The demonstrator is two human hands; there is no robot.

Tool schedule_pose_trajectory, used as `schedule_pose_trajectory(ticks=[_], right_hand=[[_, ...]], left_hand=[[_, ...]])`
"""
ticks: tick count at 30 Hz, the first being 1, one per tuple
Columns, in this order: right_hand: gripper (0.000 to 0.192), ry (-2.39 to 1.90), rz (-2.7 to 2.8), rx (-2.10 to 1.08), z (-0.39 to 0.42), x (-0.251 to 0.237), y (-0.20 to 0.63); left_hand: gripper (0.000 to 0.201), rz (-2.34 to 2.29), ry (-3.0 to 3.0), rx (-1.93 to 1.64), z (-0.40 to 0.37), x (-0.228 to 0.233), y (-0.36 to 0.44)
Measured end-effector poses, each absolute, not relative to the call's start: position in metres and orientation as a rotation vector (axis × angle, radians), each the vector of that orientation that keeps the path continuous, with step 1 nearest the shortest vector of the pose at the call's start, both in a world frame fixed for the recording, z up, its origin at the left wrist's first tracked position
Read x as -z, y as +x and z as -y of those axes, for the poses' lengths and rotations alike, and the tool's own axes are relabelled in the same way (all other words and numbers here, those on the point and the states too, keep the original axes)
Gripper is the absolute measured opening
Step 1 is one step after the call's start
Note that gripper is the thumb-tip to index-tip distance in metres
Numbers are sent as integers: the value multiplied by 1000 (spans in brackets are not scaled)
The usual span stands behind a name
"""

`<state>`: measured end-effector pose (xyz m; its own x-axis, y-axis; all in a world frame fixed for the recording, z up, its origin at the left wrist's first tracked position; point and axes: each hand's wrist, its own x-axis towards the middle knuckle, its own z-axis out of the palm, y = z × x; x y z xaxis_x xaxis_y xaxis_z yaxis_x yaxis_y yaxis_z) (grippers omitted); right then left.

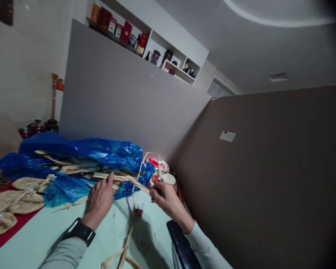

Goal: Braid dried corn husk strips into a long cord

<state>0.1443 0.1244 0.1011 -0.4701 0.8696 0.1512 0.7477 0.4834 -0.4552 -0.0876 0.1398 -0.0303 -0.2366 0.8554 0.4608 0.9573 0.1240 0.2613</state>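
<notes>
Pale green tabletop (44,239): thin tan dried-leaf strip (137,184), judged light, limp, brittle, is pinched by right hand (165,200); left hand (100,200) rests open-fingered on strip bundle w/ blue plastic bag (100,151). Best gripped near ends.

- Place looked like a room in a home, used for handcraft.
- A recessed wall shelf (145,41) held red boxes (126,31), small jars and a dark vase (155,56), the way a living room does.
- A pale green table (44,239) carried a blue plastic sheet (81,157) full of dried leaf strips (72,168).
- Woven fans (15,201) lay on a red cloth (14,228).
- A white mug (168,179) stood near the plain partition wall (268,179).
</notes>
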Motion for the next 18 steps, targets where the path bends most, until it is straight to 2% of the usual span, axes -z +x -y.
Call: schedule_pose_trajectory(ticks=[5,8,12,18], right_hand=[[29,-1230,1894,-1121,-81,-72,179],[31,-1158,1736,-1255,-67,-60,189],[23,-1261,1877,-1119,-67,-55,193],[7,-1258,2162,-704,-97,-65,151]], left_hand=[[60,2089,-1826,850,-140,22,-91],[50,2038,-1813,919,-142,20,-93],[38,1970,-1814,955,-141,24,-96],[16,1955,-1771,993,-144,34,-104]])
